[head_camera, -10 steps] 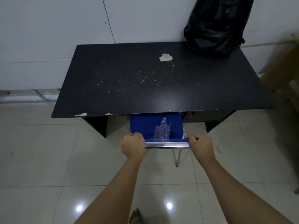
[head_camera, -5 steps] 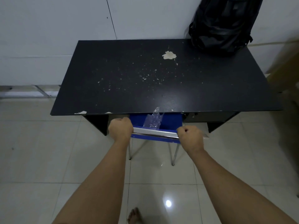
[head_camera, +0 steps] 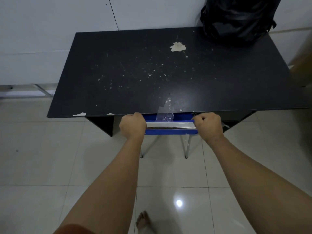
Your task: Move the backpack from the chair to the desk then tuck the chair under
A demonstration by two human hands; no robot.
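Two chrome legs show below the blue chair, most of which is hidden under the worktop; crumpled clear plastic clings to its back and rises over the worktop's near edge at 6 o'clock. At 1 o'clock on the worktop the black backpack stands against the white wall. The black top is scuffed, with pale flecks and a chipped patch (perhaps peeled laminate, hard to tell). Glossy pale floor tiles reflect a lamp, and a bare foot shows at 6 o'clock. Both arms reach straight forward: left hand and right hand are each fisted around the ends of the chair's shiny top rail, knuckles up.
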